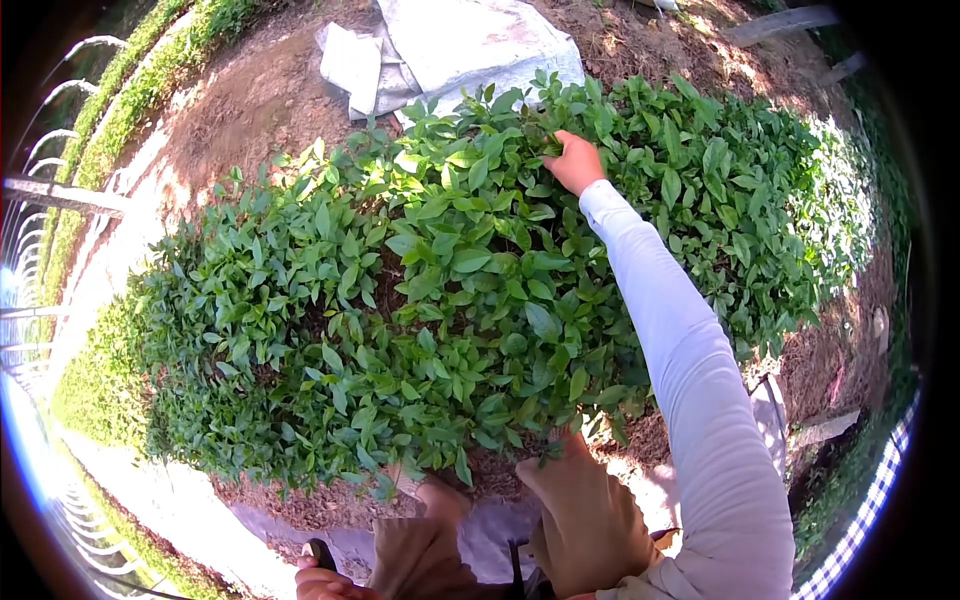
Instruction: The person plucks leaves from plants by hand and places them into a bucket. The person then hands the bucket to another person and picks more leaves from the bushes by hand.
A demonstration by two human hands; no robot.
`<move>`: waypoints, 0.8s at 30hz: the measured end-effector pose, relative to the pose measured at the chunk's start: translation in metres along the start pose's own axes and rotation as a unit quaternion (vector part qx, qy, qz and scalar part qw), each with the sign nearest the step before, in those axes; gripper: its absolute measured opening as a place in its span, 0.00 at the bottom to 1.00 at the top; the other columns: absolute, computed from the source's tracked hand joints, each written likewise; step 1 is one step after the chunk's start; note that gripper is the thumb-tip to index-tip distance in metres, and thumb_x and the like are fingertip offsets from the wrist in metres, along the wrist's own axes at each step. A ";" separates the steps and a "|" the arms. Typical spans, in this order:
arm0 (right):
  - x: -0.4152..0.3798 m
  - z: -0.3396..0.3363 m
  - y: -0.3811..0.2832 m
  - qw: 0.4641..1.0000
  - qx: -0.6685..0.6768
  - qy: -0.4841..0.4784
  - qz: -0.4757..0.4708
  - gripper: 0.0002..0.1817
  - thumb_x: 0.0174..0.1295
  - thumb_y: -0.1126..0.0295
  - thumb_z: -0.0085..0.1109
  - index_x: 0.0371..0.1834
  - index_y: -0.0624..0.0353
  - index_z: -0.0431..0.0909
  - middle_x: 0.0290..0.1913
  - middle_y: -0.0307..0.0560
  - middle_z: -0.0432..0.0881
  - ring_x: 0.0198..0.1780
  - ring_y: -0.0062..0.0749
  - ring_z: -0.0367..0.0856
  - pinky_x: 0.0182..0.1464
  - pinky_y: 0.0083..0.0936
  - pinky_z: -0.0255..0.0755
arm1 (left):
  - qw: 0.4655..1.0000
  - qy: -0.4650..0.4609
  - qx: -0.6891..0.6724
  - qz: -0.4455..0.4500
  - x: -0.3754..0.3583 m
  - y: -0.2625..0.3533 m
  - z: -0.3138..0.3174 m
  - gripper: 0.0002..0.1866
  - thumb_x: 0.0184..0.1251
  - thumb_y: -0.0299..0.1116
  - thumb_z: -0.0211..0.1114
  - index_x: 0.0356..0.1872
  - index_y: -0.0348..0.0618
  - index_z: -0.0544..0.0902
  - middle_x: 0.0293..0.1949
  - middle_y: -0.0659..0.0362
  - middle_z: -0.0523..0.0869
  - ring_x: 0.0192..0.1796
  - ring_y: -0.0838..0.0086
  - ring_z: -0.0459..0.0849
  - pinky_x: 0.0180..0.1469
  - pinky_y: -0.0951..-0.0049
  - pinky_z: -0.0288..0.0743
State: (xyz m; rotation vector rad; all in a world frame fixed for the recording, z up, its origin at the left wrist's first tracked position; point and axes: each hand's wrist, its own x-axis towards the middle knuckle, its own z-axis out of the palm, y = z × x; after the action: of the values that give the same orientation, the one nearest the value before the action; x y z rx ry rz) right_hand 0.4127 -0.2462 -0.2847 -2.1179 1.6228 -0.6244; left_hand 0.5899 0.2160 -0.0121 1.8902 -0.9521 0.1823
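A dense bed of leafy green seedlings spreads across the middle of the view. My right hand reaches over to its far side, thumb and fingers closed around leafy shoots; the fingertips are partly hidden by foliage. Low at the bottom edge, my left hand is wrapped round a dark handle whose other end is out of sight. That hand stays near my knees, away from the plants.
White sheeting lies on the brown soil beyond the bed. My bent legs are at the near edge. Curved hoops line the left side, with a post among them. Another post stands at the upper right.
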 end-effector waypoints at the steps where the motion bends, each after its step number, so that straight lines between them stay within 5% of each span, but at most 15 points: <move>1: 0.003 0.005 -0.010 1.000 -0.001 0.013 0.010 0.16 0.48 0.69 0.65 0.43 0.54 0.80 0.43 0.56 0.79 0.44 0.54 0.78 0.49 0.38 0.72 | 1.000 0.001 -0.004 0.000 0.000 0.001 0.002 0.09 0.66 0.24 0.48 0.25 0.44 0.64 0.19 0.61 0.68 0.22 0.74 0.66 0.32 0.72 0.66; 2: 0.010 0.017 -0.004 1.000 -0.007 0.024 -0.017 0.15 0.48 0.71 0.64 0.42 0.55 0.79 0.43 0.57 0.79 0.46 0.53 0.77 0.49 0.38 0.71 | 1.000 0.001 -0.006 0.000 0.000 0.001 0.003 0.09 0.65 0.24 0.48 0.24 0.44 0.65 0.19 0.61 0.68 0.22 0.74 0.66 0.32 0.72 0.66; 4: 0.012 0.030 0.004 0.986 -0.046 0.122 -0.101 0.16 0.48 0.75 0.64 0.42 0.56 0.77 0.35 0.51 0.81 0.34 0.45 0.81 0.37 0.34 0.74 | 1.000 0.001 0.012 0.002 0.001 0.002 0.004 0.09 0.65 0.24 0.48 0.24 0.44 0.65 0.19 0.61 0.68 0.23 0.74 0.66 0.33 0.72 0.66; 5: 0.011 0.031 0.004 0.994 0.087 0.060 0.003 0.14 0.50 0.75 0.63 0.42 0.57 0.77 0.34 0.48 0.81 0.32 0.39 0.81 0.33 0.31 0.74 | 1.000 0.002 0.021 0.002 0.001 0.002 0.005 0.09 0.65 0.24 0.48 0.24 0.44 0.65 0.19 0.61 0.68 0.23 0.74 0.67 0.33 0.72 0.66; 7: -0.001 0.014 -0.014 0.916 0.338 -0.066 0.205 0.10 0.55 0.74 0.62 0.40 0.58 0.76 0.32 0.43 0.81 0.26 0.29 0.81 0.27 0.26 0.75 | 1.000 0.001 0.014 -0.008 0.002 0.002 0.004 0.08 0.65 0.23 0.47 0.25 0.45 0.65 0.19 0.61 0.68 0.23 0.74 0.67 0.33 0.72 0.67; 8: -0.012 0.009 -0.020 0.917 0.337 -0.087 0.196 0.09 0.59 0.73 0.61 0.41 0.59 0.75 0.28 0.35 0.79 0.20 0.17 0.76 0.20 0.17 0.70 | 1.000 0.002 0.009 -0.012 0.003 0.000 0.005 0.08 0.65 0.22 0.47 0.25 0.45 0.65 0.19 0.61 0.68 0.23 0.74 0.67 0.33 0.72 0.67; 10: -0.038 -0.011 -0.042 0.879 0.425 -0.165 0.141 0.09 0.59 0.73 0.61 0.42 0.60 0.75 0.30 0.36 0.78 0.24 0.20 0.78 0.24 0.17 0.73 | 1.000 -0.006 0.015 -0.007 0.005 -0.005 0.007 0.08 0.64 0.22 0.48 0.25 0.45 0.65 0.19 0.61 0.68 0.23 0.74 0.67 0.32 0.72 0.67; 12: -0.041 -0.030 -0.041 0.838 0.497 -0.145 0.171 0.09 0.60 0.74 0.59 0.43 0.59 0.75 0.34 0.38 0.79 0.29 0.21 0.80 0.29 0.17 0.76 | 1.000 -0.016 0.022 -0.013 0.004 -0.005 0.002 0.08 0.64 0.22 0.48 0.26 0.45 0.64 0.19 0.61 0.68 0.24 0.74 0.67 0.31 0.72 0.67; 15: -0.005 -0.050 -0.005 0.782 0.596 0.016 0.182 0.06 0.61 0.75 0.56 0.41 0.60 0.74 0.38 0.42 0.79 0.37 0.26 0.81 0.35 0.22 0.79 | 0.999 -0.021 0.028 0.004 0.007 -0.012 0.003 0.08 0.64 0.23 0.49 0.26 0.45 0.64 0.19 0.61 0.68 0.24 0.74 0.68 0.30 0.73 0.66; 18: 0.040 -0.060 0.016 0.788 0.575 0.072 0.207 0.07 0.61 0.72 0.58 0.40 0.61 0.74 0.36 0.44 0.79 0.38 0.27 0.81 0.36 0.22 0.79 | 0.999 -0.006 0.040 -0.023 0.005 -0.010 0.007 0.08 0.64 0.23 0.49 0.25 0.45 0.64 0.19 0.61 0.68 0.23 0.74 0.67 0.30 0.73 0.66; 24: 0.060 -0.036 0.042 0.915 0.319 -0.036 0.243 0.10 0.60 0.70 0.59 0.44 0.57 0.77 0.40 0.43 0.80 0.38 0.31 0.81 0.35 0.26 0.80 | 0.999 -0.021 0.024 -0.002 0.010 -0.011 0.007 0.08 0.64 0.23 0.49 0.25 0.46 0.64 0.19 0.62 0.68 0.23 0.74 0.68 0.30 0.74 0.66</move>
State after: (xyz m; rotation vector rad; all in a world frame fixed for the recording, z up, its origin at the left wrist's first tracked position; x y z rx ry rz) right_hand 0.3727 -0.3160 -0.2724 -1.2013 1.5415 -0.7594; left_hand 0.6023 0.2077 -0.0182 1.9467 -0.9791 0.1647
